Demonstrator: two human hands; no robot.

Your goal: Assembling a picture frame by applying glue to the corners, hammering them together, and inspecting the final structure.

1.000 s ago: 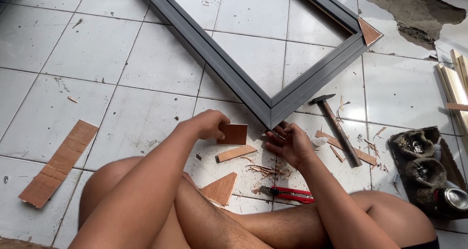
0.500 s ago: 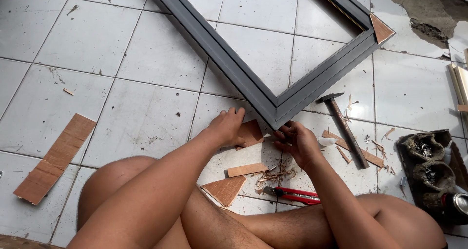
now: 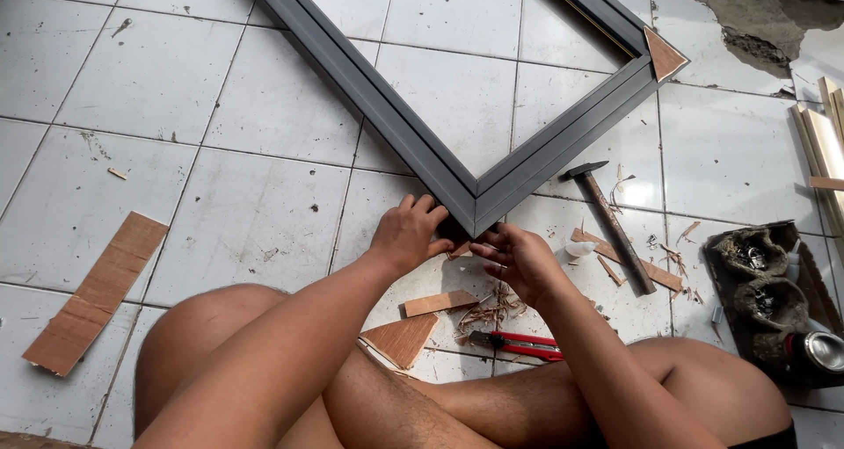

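The grey frame (image 3: pixel 387 115) lies flat on the white tiled floor (image 3: pixel 255 220), its near mitred corner pointing at the person's crossed legs. A brown triangular piece (image 3: pixel 663 55) sits on the frame's far right corner. A long strip of brown board (image 3: pixel 97 291) lies on the floor well to the left. A dark tray (image 3: pixel 765 291) of small bits stands at the right, with a metal can (image 3: pixel 822 351) at its near end. A hammer (image 3: pixel 609 225) lies just right of the corner, over wood scraps. The left hand (image 3: pixel 406 234) rests against the near corner, fingers curled over its left edge. The right hand (image 3: pixel 519 260) is at the same corner from the right, fingers bent around a small brown piece (image 3: pixel 459 249) tucked under the corner. Nearer the legs lie a triangular brown offcut (image 3: pixel 403 337), a short wood strip (image 3: pixel 440 303), and a red utility knife (image 3: pixel 519 344) beside shavings.
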